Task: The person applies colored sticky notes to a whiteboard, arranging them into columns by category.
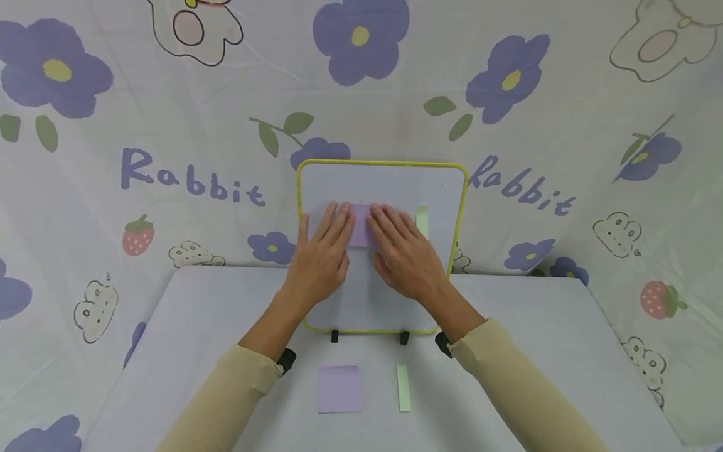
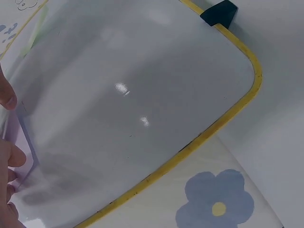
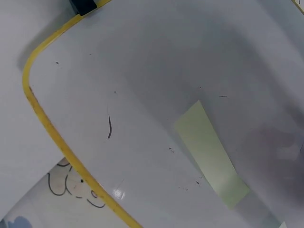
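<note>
A purple sticky note (image 1: 360, 226) is on the upper middle of a yellow-rimmed whiteboard (image 1: 361, 295). My left hand (image 1: 320, 260) lies against the board with straight fingers, its fingertips at the note's left edge. From the other side, my right hand (image 1: 409, 254) presses the note's right edge, fingers also extended. At the left border of the left wrist view, fingertips touch the purple note (image 2: 26, 152), whose near edge stands slightly off the board. A pale green strip (image 3: 211, 154) is stuck on the board right of my right hand, partly covered by it in the head view.
A second purple note (image 1: 340, 389) and another green strip (image 1: 403, 389) lie on the white table (image 1: 508, 351) in front of the board. Black feet (image 1: 404, 338) support the board's lower edge. Behind hangs a patterned cloth (image 1: 361, 113) with flowers and rabbits.
</note>
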Motion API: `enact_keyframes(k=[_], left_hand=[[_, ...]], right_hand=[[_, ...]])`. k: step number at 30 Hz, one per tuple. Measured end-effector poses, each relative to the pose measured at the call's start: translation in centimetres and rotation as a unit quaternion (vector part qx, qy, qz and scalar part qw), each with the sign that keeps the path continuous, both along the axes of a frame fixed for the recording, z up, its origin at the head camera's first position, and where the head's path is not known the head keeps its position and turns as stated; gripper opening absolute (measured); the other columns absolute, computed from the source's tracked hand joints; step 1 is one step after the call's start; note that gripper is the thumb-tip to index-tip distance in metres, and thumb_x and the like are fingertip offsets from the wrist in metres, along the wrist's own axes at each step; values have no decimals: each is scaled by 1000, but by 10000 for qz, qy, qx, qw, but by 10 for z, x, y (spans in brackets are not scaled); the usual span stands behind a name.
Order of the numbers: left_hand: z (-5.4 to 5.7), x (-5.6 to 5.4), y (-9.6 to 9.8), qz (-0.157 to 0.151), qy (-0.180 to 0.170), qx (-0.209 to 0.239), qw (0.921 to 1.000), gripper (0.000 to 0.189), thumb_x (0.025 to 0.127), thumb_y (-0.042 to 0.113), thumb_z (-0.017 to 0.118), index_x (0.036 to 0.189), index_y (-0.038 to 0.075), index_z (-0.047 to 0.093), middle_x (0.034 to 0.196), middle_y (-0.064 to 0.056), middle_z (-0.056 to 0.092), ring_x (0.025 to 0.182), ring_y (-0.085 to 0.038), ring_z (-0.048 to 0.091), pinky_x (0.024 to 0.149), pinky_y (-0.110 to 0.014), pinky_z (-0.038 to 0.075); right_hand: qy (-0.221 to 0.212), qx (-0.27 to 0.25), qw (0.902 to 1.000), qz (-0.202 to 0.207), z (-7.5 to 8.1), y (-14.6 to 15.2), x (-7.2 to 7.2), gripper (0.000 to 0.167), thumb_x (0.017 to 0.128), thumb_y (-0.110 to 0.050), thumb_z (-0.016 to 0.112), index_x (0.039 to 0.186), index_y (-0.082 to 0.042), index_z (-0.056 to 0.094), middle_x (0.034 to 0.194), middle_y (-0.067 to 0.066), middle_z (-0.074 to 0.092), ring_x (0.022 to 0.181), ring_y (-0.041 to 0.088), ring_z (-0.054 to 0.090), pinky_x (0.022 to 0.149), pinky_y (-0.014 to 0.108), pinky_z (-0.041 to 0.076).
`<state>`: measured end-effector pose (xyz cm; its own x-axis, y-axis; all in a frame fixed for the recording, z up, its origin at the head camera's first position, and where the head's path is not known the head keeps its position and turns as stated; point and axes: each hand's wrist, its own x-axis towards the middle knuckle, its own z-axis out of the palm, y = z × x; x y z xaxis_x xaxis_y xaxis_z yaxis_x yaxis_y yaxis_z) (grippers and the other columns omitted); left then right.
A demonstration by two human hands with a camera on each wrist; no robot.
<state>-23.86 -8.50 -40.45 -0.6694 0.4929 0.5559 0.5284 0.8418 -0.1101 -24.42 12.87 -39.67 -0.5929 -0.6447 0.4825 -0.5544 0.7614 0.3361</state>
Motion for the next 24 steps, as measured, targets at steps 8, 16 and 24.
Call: enact_keyframes(k=[8,16,24], left_hand=[[-1,1,-1,18,-97,51,9999,61,94,17,52,152,4,38,163,-8,26,152,-25,16,116,-62,13],[-1,0,0,61,-147,-4,9999,64,93,18,56,153,5,37,163,-7,25,152,-25,14,115,-64,13],[-4,1,-1,48,71,-96,9999,64,92,19,56,152,5,39,162,-7,28,151,-25,19,114,-64,18]], right_hand=[[-17,68,10000,26,0,-2,-1,73,91,-25,66,152,0,36,160,14,30,149,29,24,121,42,14],[-1,184,9998,-18,2,-7,-2,71,92,-27,65,152,-2,37,161,13,30,149,30,24,121,45,15],[-90,319,9994,-10,-2,-10,1,71,93,-27,64,153,-3,35,161,12,29,150,27,23,121,45,14]])
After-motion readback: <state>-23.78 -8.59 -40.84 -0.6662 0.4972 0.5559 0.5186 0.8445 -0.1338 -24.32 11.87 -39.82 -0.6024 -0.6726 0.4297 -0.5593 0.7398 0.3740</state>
